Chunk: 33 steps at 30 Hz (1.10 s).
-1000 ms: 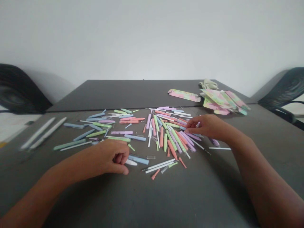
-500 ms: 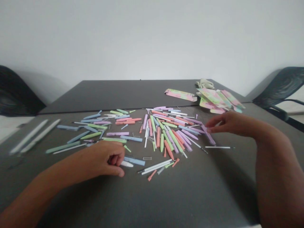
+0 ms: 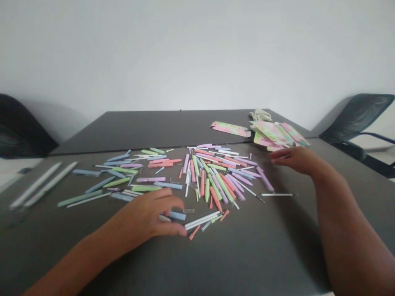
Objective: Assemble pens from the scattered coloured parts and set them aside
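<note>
Over the near left part of the pile is my left hand (image 3: 157, 213), its thumb and fingers apart and nothing gripped. Its thumb tip reaches the left end of two white pen refills (image 3: 202, 220); whether it touches them I cannot tell. A blue pen barrel (image 3: 177, 216) shows between thumb and fingers, beside a whitish pen part (image 3: 164, 218). My right hand (image 3: 294, 160) hovers at the right edge of the pile, fingers stretched out and holding nothing. Just left of it lies a purple pen barrel (image 3: 265, 179), with a single refill (image 3: 279, 194) below.
Pastel pen barrels, refills and small clips cover the middle of the dark table (image 3: 240, 263). Two long white pieces (image 3: 51, 185) lie at left. Printed cartons (image 3: 277, 133) and a crumpled cloth (image 3: 261, 115) are at back right. Chairs flank the table, one at right (image 3: 358, 117).
My left hand has opened from a curled shape and moved right, toward the two refills. My right hand has let go of the purple barrel and drawn slightly away. The view has tilted up slightly.
</note>
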{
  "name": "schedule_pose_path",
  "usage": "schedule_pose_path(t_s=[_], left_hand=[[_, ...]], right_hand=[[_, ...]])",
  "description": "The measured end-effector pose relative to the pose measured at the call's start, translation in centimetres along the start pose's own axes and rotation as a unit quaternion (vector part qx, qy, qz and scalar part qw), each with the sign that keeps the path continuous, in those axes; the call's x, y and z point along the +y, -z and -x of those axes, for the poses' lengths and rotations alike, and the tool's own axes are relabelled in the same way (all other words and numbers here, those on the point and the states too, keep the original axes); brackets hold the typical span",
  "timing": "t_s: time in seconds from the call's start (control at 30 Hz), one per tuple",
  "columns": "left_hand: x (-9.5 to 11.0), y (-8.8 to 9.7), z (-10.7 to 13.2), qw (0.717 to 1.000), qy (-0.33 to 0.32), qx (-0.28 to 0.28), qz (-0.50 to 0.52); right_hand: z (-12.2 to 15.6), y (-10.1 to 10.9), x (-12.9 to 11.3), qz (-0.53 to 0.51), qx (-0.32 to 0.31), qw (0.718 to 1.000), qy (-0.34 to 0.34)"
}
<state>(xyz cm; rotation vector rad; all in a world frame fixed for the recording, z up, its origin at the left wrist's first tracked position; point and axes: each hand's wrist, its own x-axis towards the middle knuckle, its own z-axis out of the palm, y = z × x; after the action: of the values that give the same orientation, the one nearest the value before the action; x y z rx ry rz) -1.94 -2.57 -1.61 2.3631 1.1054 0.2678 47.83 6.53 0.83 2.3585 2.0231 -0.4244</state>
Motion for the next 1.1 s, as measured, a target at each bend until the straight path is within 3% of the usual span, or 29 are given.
schedule_pose_path(t_s=[0.17, 0.43, 0.63, 0.73, 1.1], left_hand=[[0.9, -1.6, 0.2, 0.997, -0.079, 0.018, 0.016], [1.6, -2.4, 0.2, 0.996, -0.090, 0.022, -0.004], [1.9, -2.8, 0.0, 0.995, -0.095, 0.015, -0.004], [1.7, -3.0, 0.0, 0.995, -0.098, 0.016, -0.008], [1.5, -2.9, 0.1, 0.996, -0.085, 0.003, -0.014]], right_hand=[[0.6, 0.1, -1.2, -0.026, -0.047, 0.997, 0.049], [1.6, -0.4, -4.5, -0.076, -0.077, 0.985, 0.137], [2.4, 0.8, -2.9, -0.085, -0.067, 0.987, 0.115], [2.5, 0.8, -2.3, -0.092, -0.096, 0.985, 0.109], [1.8, -0.7, -3.5, -0.142, -0.156, 0.972, 0.103]])
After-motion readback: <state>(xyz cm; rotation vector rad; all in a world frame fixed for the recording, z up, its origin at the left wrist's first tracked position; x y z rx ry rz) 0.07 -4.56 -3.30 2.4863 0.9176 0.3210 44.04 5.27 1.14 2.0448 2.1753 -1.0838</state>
